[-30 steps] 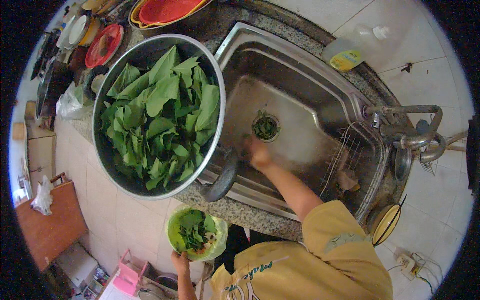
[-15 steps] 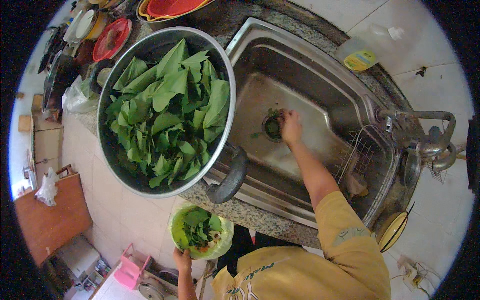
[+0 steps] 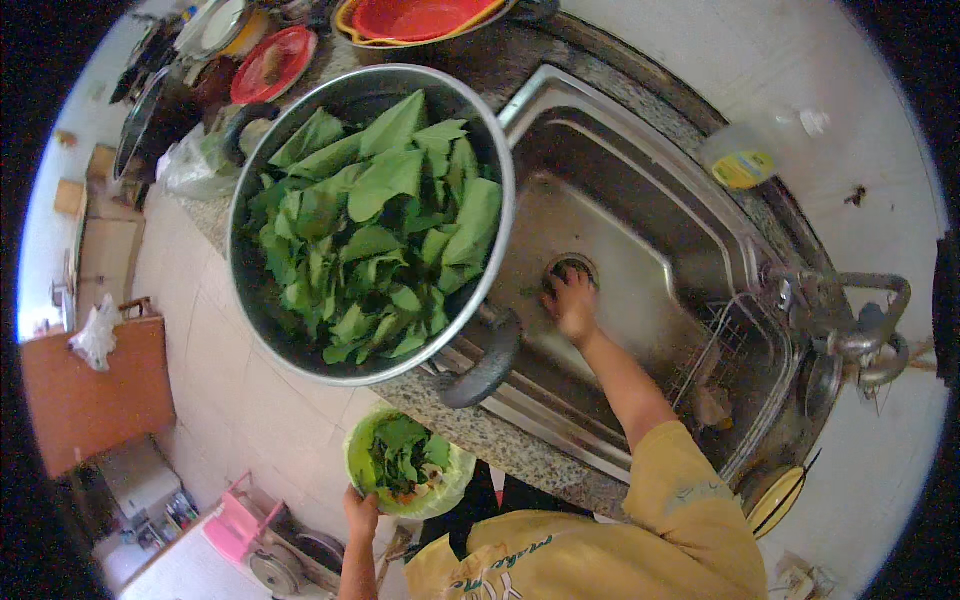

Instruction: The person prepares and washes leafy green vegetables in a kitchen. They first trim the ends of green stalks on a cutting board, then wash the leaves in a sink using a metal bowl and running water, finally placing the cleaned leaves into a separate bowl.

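Down in the metal sink, my right hand reaches over the round drain. Its fingers look spread, with the tips in the dark drain opening; anything under them is hidden. Below the counter edge, my left hand grips the rim of a light green bowl that has a thin plastic bag in it. Torn green leaves and a few pale and orange scraps lie inside. A large pot heaped with green leaves stands at the sink's left, on the counter.
A wire rack is at the sink's right end, near the faucet. A clear bottle with a yellow label stands behind the sink. Red baskets and a red lid-like dish are at the back left.
My right hand has shifted from the drain's right edge to over its opening, and its fingers have spread. Green bits around the drain no longer show. The whole view has shifted slightly.
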The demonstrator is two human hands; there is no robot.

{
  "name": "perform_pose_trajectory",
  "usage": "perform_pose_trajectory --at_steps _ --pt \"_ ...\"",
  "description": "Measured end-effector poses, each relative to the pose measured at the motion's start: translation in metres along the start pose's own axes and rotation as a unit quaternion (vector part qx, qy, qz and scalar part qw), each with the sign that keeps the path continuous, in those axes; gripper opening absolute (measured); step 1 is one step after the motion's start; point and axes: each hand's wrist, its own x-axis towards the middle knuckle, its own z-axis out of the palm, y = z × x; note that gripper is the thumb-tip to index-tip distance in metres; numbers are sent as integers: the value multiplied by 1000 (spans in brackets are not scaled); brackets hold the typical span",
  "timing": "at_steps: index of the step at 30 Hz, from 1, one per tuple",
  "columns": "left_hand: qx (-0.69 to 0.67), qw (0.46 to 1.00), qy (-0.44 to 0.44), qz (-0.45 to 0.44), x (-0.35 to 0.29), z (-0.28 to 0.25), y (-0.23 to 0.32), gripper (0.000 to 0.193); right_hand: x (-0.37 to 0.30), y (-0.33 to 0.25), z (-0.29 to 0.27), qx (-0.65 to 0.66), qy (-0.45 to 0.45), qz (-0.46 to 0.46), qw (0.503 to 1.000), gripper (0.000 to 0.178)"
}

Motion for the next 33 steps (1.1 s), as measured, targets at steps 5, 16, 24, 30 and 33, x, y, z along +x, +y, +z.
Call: perform_pose_trajectory --at_steps 5,16,24,30,33 --pt "-32 999 5 -5 -2 5 2 28 17 -11 21 23 4 -96 995 33" --pt "15 1000 10 -21 -15 10 -9 32 2 35 18 148 52 145 977 39" --pt "10 998 19 -54 -25 9 9 29 -4 16 16 117 99 113 982 45" --pt "-12 1000 -13 -14 -20 5 4 31 10 39 48 409 49 300 860 41" --pt "-21 1000 -10 -9 -16 5 0 32 4 37 40 327 99 217 914 34"
